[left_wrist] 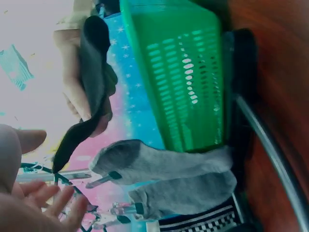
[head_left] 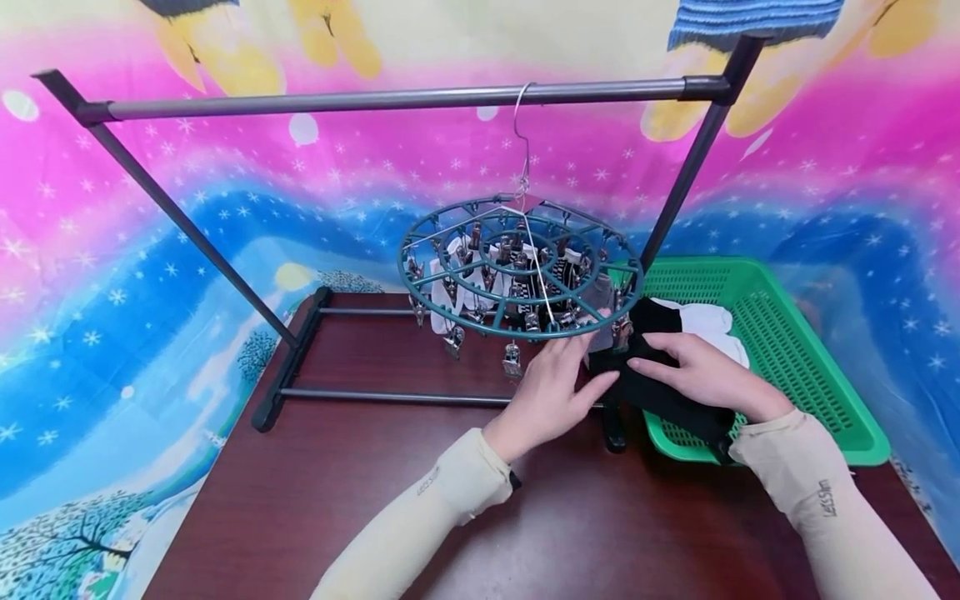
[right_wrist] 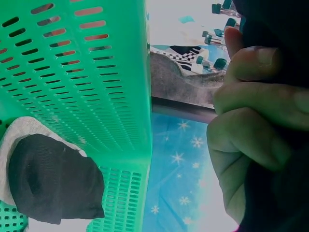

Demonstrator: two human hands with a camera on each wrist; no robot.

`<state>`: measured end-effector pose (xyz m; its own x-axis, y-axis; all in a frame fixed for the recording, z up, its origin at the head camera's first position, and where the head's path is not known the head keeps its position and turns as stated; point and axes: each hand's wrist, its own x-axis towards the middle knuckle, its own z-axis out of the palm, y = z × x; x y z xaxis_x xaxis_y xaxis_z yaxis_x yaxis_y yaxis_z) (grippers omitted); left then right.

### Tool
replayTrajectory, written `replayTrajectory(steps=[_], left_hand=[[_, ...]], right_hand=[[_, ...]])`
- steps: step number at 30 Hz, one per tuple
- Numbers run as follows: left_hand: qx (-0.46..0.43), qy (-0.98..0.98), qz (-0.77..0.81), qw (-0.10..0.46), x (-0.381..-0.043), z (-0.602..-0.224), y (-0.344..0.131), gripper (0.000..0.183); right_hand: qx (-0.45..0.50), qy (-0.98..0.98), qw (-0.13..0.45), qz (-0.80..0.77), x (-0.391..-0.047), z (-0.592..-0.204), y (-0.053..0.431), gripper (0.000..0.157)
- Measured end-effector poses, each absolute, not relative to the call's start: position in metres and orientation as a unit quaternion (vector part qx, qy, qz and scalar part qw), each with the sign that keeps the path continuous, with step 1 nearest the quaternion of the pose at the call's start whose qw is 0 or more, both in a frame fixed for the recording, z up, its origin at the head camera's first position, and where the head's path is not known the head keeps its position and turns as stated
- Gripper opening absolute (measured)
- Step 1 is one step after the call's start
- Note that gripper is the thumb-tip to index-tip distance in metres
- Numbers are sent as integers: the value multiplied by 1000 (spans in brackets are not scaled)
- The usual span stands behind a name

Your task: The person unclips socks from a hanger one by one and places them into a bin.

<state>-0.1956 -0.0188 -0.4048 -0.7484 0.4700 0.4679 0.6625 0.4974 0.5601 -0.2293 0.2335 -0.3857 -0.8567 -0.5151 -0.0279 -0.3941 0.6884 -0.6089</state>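
Dark red-brown tabletop: its glossy wood-grain surface (head_left: 570, 517) spreads beneath everything, nearest at the bottom of the head view.
Cream sleeves: both forearms wear them (head_left: 465, 483), dark lettering near the cuffs.
Left hand: it (head_left: 551, 387) reaches up to the hanger's near edge, fingers extended and thumb held apart; whether it touches the fabric cannot be told.
Right hand: it (head_left: 712, 379) grips the black cloth, fingers curled round it in the right wrist view.
Black fabric sock: this (head_left: 667, 392) runs from the right hand to the left thumb, beside the hanger's right edge and above the basket's near left corner; whether a clip holds it cannot be told.
Round dark-green hanger: the spoked ring (head_left: 517, 334) bears metal clips; white socks (head_left: 444, 300), black-and-white checked socks (head_left: 522, 287) and two grey socks (left_wrist: 164, 162) hang below it.
Green perforated plastic basket: it (head_left: 795, 350) stands right of the rack, with another black sock (right_wrist: 55, 179) over paler ones inside.
Grey metal rack: its top bar (head_left: 405, 102) carries the hanger's wire hook (head_left: 517, 117).
Pink-and-blue snowflake backdrop: printed cloth (head_left: 337, 150) fills the far side.
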Motion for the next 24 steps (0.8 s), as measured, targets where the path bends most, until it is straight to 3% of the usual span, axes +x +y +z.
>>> replayTrajectory(steps=[6, 13, 16, 24], left_hand=[[-289, -855, -408, 136, -210, -395, -4, 61], [-260, -858, -418, 143, -215, -388, 5, 36], [-255, -862, -410, 156, -216, -387, 6, 31], [-252, -855, -428, 152, -217, -388, 9, 24]], right_hand=[[-263, 908, 96, -312, -231, -386, 231, 20], [-264, 911, 98, -302, -233, -386, 229, 23], [-264, 910, 99, -304, -234, -387, 228, 19], [-264, 913, 93, -297, -234, -389, 228, 24]])
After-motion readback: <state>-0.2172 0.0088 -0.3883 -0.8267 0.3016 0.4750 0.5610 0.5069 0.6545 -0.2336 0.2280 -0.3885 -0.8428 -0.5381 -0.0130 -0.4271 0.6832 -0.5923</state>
